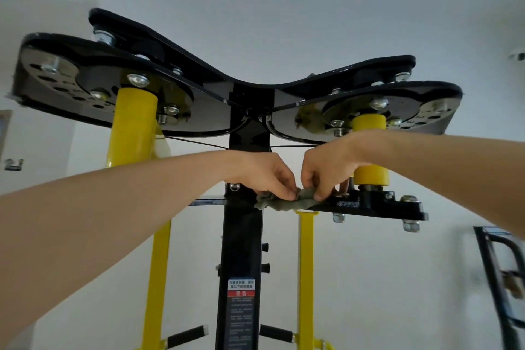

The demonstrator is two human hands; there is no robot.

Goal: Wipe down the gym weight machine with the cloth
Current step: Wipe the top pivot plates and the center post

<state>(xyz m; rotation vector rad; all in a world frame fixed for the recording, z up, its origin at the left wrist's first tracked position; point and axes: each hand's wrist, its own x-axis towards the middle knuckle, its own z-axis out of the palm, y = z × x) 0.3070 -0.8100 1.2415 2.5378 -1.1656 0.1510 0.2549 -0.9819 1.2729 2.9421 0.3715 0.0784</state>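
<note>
The weight machine has a black central column (241,250), yellow arms (154,264) and black pulley plates (108,88) overhead. A black bracket (377,209) juts right from the column at hand height. On it, beside the column, lies a crumpled grey-green cloth (284,202). My left hand (264,175) pinches the cloth's left part with curled fingertips. Close beside it, my right hand (326,170) pinches the cloth's right part. Both arms reach upward.
A yellow roller (369,176) stands on the bracket just right of my right hand. Bolts (410,226) hang under the bracket's end. Black foam grips (186,335) stick out low on both sides of the column. A black frame (500,278) stands at the right edge.
</note>
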